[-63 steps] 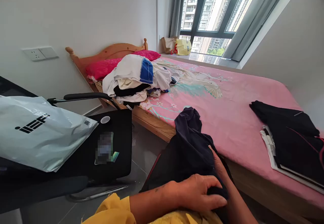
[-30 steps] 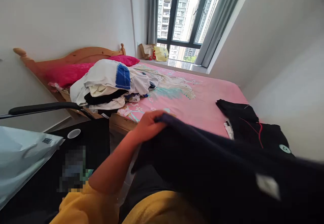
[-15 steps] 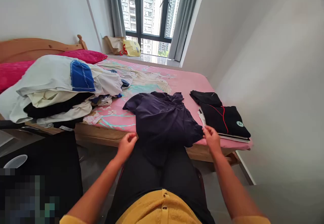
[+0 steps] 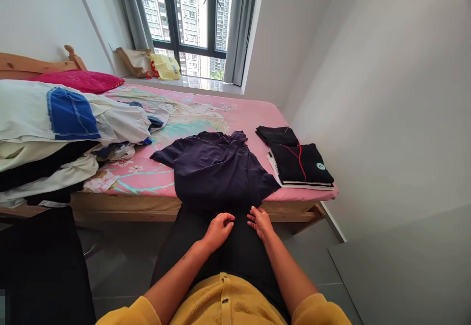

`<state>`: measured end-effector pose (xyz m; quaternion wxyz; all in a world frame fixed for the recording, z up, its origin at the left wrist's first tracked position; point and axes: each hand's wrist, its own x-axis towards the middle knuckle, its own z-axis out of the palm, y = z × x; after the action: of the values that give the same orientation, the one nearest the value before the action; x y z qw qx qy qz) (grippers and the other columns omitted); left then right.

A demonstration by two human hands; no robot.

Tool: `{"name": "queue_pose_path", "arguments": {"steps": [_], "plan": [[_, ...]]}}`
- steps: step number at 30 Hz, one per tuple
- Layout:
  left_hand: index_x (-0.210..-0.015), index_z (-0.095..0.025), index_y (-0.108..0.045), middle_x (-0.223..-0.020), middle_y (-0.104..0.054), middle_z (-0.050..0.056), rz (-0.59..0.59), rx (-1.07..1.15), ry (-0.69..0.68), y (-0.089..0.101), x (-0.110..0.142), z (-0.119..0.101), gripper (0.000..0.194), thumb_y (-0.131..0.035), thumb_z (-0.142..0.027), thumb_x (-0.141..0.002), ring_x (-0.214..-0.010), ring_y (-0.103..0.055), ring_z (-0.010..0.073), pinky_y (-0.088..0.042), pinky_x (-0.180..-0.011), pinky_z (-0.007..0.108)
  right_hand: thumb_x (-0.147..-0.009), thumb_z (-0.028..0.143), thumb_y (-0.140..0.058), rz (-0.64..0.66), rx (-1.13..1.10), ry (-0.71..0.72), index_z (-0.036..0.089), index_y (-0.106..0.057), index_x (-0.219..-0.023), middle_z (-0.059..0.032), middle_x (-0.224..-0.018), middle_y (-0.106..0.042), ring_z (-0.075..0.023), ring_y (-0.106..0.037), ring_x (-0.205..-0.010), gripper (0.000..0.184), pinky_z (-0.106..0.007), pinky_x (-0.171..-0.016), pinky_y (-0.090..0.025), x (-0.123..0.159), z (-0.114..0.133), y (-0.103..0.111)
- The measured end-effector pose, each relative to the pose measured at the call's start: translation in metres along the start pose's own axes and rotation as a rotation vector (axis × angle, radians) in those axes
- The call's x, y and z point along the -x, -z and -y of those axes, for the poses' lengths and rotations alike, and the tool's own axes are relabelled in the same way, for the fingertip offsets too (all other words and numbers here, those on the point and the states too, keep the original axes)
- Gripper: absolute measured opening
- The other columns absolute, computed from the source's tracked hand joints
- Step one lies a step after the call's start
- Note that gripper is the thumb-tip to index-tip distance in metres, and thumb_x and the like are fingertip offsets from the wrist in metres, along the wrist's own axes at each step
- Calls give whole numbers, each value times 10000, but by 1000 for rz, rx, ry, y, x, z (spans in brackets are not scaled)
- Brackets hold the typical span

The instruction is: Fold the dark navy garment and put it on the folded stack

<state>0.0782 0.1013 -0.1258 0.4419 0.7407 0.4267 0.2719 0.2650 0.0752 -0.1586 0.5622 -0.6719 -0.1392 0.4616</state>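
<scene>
A dark navy shirt (image 4: 217,168) lies spread on the near edge of the pink bed (image 4: 239,114), its lower part hanging onto my lap. My left hand (image 4: 220,228) rests on my black-trousered lap just under the shirt's hem, fingers curled loosely and empty. My right hand (image 4: 260,221) lies beside it, fingers spread flat on the dark cloth. The two hands sit close together, a few centimetres apart.
A heap of white, black and blue clothes (image 4: 55,129) covers the bed's left side. Folded black garments (image 4: 299,163) are stacked at the bed's right corner. Bags (image 4: 154,65) stand on the window sill. A black chair (image 4: 40,266) is at my left, a grey wall at my right.
The shirt was lifted from my lap and laid out on the bed. My hands let go of its sides and came together on my lap. The view swung right.
</scene>
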Motion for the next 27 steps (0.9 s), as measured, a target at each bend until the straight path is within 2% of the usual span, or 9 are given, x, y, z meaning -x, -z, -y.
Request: {"name": "queue_pose_path", "arguments": {"steps": [3, 8, 10, 13, 15, 18, 20, 24, 27], "plan": [[-947, -198, -632, -928, -635, 38, 1, -1, -5, -3, 8, -2, 222, -512, -251, -767, -825, -597, 166, -489, -781, 320, -656, 507, -644, 12, -19, 50, 190, -525, -727, -41, -787, -607, -141, -583, -678, 347, -183, -426, -419, 12, 3, -2], [-1196, -226, -507, -1185, -538, 68, -101, -87, -125, -5, 9, -12, 488, -609, -249, -720, -1102, -519, 215, -428, -970, 402, -674, 450, -644, 154, -81, 206, 178, -598, -717, -47, -883, -657, -159, -587, -868, 279, -203, -630, -489, 53, 16, -4], [-1206, -240, -500, -1212, -517, 65, -104, -116, -181, -10, 1, -16, 526, -635, -236, -698, -1167, -480, 228, -390, -1019, 421, -701, 443, -598, 112, -132, 232, 188, -594, -747, -47, -922, -656, -169, -591, -885, 260, -227, -647, -507, 56, 21, -6], [-1174, -229, -516, -1186, -521, 72, -103, -107, -148, -20, -11, -17, 460, -594, -207, -721, -1130, -506, 225, -417, -989, 427, -679, 430, -598, -84, -170, 200, 222, -558, -847, -26, -900, -625, -162, -591, -823, 270, -226, -540, -513, 43, 21, -5], [-1130, -215, -538, -1142, -537, 73, -111, -94, -112, -24, -13, -13, 395, -561, -191, -737, -1063, -539, 212, -450, -942, 417, -628, 414, -652, -144, -139, 148, 225, -547, -851, -22, -841, -603, -155, -583, -739, 311, -213, -447, -487, 29, 19, -3], [-1041, -209, -581, -1060, -566, 57, -87, -81, -103, -24, -10, -5, 305, -544, -189, -740, -953, -571, 187, -483, -884, 388, -586, 417, -696, -113, -79, 94, 190, -558, -742, -30, -733, -580, -136, -551, -603, 308, -195, -349, -422, 10, 17, -2], [-1012, -206, -595, -1026, -575, 52, -72, -71, -97, -20, -7, -3, 275, -535, -195, -744, -919, -576, 180, -490, -868, 378, -594, 424, -690, -83, -57, 95, 174, -560, -696, -30, -706, -580, -120, -537, -571, 299, -181, -338, -402, 3, 18, -3], [-1028, -201, -594, -1025, -576, 57, -70, -54, -85, -16, -7, -3, 280, -517, -216, -759, -935, -571, 186, -489, -868, 383, -651, 461, -636, -99, -40, 143, 185, -565, -763, -19, -762, -610, -108, -554, -607, 306, -170, -374, -420, 2, 18, 0], [-1022, -194, -599, -1021, -580, 61, -73, -36, -85, -18, -8, -5, 272, -508, -228, -768, -939, -575, 185, -488, -872, 380, -613, 481, -668, -135, 13, 120, 180, -563, -726, 2, -627, -576, -107, -520, -510, 339, -166, -328, -345, 4, 11, 4]]}}
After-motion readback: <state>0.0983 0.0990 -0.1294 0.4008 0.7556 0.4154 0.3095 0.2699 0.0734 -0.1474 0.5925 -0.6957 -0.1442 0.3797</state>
